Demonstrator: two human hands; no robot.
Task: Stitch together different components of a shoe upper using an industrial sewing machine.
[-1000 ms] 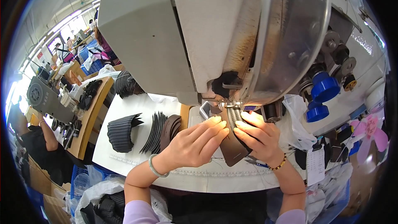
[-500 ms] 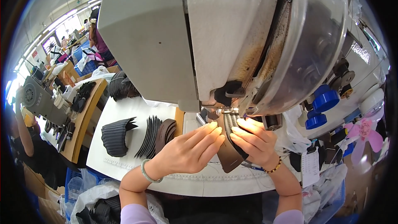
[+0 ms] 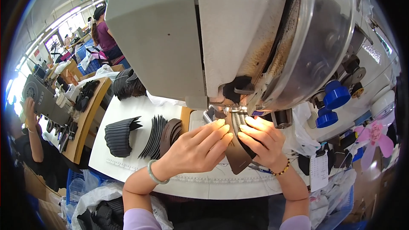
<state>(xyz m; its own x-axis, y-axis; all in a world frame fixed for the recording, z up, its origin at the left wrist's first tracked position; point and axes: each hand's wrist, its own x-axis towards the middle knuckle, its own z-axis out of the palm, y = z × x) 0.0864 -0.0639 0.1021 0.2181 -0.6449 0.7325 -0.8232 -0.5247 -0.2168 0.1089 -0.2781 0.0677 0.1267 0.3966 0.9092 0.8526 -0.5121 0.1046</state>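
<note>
A dark brown flat piece (image 3: pixel 237 162), with a black strip along its right side, lies under the needle area of a sewing machine (image 3: pixel 157 38). My left hand (image 3: pixel 198 147) holds its left edge, fingers pressed together and the thumb hidden. On the other side my right hand (image 3: pixel 265 144) grips the strip side, its fingertips close to the lit needle area. The machine head hides the far end of the piece. Left of my hands sit a black ribbed bundle (image 3: pixel 122 137), a fanned row of black strips (image 3: pixel 153 137) and several curved brown strips (image 3: pixel 171 134).
Another black ribbed bundle (image 3: pixel 124 84) rests at the table's far left. Blue spool caps (image 3: pixel 335 95) and a pink fan (image 3: pixel 375 134) are at right. A blue crate (image 3: pixel 76 179) and a plastic bag (image 3: pixel 91 206) stand below left. Co-workers are at far left.
The brown piece and my hands have shifted only slightly at the machine. A co-worker in a purple top shows more fully in the background, and the near-left person's hand has changed position.
</note>
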